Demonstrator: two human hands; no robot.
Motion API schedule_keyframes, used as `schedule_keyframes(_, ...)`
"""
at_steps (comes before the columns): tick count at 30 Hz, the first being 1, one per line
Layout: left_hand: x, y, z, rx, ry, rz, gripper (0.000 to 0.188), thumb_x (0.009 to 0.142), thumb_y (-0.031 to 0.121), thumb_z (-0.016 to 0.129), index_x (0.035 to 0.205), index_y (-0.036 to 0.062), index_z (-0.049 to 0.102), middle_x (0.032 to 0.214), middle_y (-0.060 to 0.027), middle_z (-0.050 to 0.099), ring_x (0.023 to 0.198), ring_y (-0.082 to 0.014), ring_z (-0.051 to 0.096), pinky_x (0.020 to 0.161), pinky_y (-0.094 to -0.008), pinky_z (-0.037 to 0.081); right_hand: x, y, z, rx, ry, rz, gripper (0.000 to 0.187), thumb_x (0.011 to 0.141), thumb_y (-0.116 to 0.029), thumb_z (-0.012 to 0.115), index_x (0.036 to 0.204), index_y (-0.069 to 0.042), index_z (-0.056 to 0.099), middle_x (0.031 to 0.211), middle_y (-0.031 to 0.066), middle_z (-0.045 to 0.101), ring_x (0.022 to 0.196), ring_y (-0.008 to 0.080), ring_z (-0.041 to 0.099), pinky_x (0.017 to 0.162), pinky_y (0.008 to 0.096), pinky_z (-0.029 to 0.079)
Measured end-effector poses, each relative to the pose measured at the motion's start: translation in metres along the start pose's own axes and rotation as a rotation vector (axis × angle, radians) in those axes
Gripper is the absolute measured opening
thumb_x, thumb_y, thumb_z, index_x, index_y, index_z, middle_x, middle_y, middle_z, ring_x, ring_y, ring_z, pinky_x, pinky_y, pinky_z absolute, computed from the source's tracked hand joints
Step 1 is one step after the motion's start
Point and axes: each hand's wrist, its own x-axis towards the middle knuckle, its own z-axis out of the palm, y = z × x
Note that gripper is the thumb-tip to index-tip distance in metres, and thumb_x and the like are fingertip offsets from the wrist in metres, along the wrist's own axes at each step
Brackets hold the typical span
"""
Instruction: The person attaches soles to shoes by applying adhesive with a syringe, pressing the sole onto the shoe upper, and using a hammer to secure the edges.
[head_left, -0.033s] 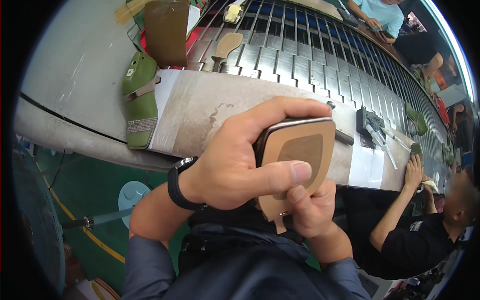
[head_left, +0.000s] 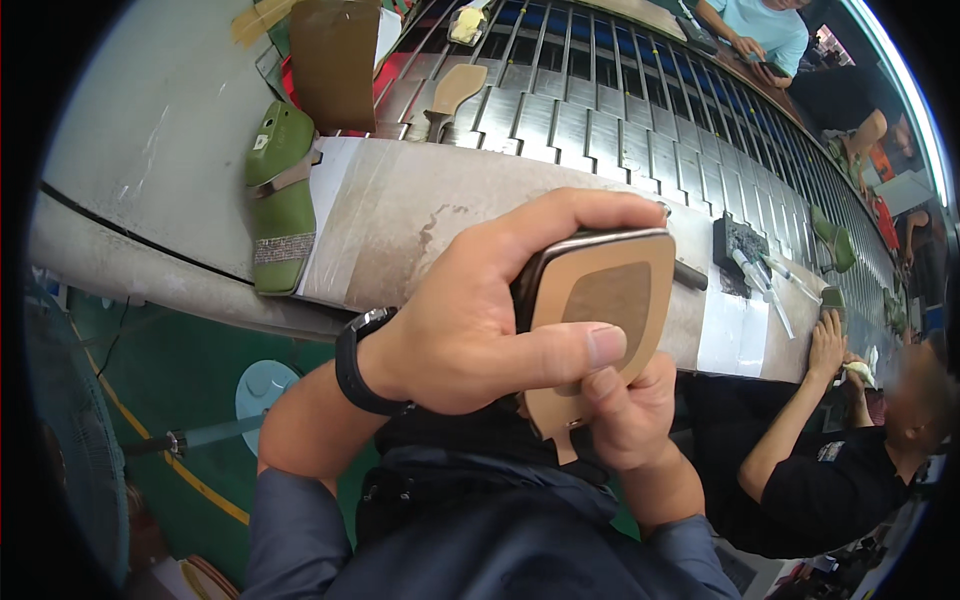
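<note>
My left hand [head_left: 500, 310] wraps round a tan shoe sole [head_left: 555, 312] with a darker brown forefoot patch and a dark edge. Its thumb lies across the sole's face, and its fingers go over the far edge. At the lower right, my right hand [head_left: 632, 408] grips the sole's narrow end, thumb against its face. What lies behind the sole is mostly hidden. To the left on the bench rests a green shoe last [head_left: 283, 205] with a tan strap and a glittery band round it.
A slatted metal conveyor [head_left: 600, 120] runs behind the pale bench [head_left: 400, 220]. On it lies a tan insole [head_left: 460, 88]. To the right stand a dark block [head_left: 738, 240] and clear tubes [head_left: 762, 285]. A co-worker's hand [head_left: 826, 345] works farther right; another person [head_left: 765, 40] sits beyond the conveyor.
The sole has shifted slightly right and tilted a little in my hands. Both hands keep their grip; the things on the bench stay put.
</note>
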Motion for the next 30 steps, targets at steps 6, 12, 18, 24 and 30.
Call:
schedule_keyframes(6,0.008,-0.003,0.003,-0.061,-0.015,-0.013,0.073,0.093,0.034,0.067,0.15,-0.0057,0.045,0.151,-0.0204,0.054,0.136,-0.0262,0.056,0.114,-0.0396,0.044,0.002,-0.009,-0.001,0.1,0.043,0.048,0.041,0.106,-0.031,0.062,0.115,0.008,0.068,0.098,0.0154,0.075,0.084,0.0202,0.072,0.073,0.0329,0.06)
schedule_keyframes(12,0.017,-0.016,-0.001,-0.085,-0.048,0.068,0.07,0.111,0.05,0.036,0.152,-0.0062,0.043,0.149,-0.0192,0.056,0.137,-0.0261,0.055,0.115,-0.038,0.043,0.006,-0.009,-0.009,-0.109,0.045,-0.013,0.053,0.105,-0.041,0.06,0.118,0.009,0.064,0.093,0.0204,0.075,0.076,0.0271,0.076,0.067,0.0362,0.065)
schedule_keyframes(18,0.043,-0.04,-0.01,-0.462,-0.037,0.048,0.062,0.112,0.049,0.042,0.147,-0.0005,0.052,0.128,-0.0088,0.068,0.119,-0.0143,0.064,0.104,-0.0296,0.051,0.027,-0.015,-0.024,0.004,0.016,0.054,0.053,0.106,-0.04,0.057,0.121,0.01,0.062,0.092,0.0234,0.075,0.074,0.0271,0.077,0.065,0.0355,0.065)
schedule_keyframes(24,0.059,-0.05,-0.013,-0.233,-0.05,0.116,0.066,0.111,0.047,0.044,0.155,-0.0031,0.041,0.136,-0.0118,0.065,0.123,-0.0154,0.064,0.107,-0.0307,0.051,0.036,-0.018,-0.025,0.005,0.161,-0.003,0.045,0.109,-0.033,0.053,0.12,0.01,0.063,0.091,0.0212,0.075,0.07,0.0258,0.077,0.059,0.033,0.065)
schedule_keyframes(30,0.062,-0.061,-0.018,-0.187,-0.102,0.178,0.065,0.11,0.041,0.051,0.158,-0.0016,0.037,0.141,-0.0117,0.061,0.128,-0.0151,0.059,0.11,-0.0309,0.047,0.04,-0.018,-0.032,-0.01,0.173,0.006,0.044,0.11,-0.032,0.052,0.119,0.01,0.063,0.09,0.0196,0.074,0.065,0.0238,0.075,0.062,0.0336,0.067)
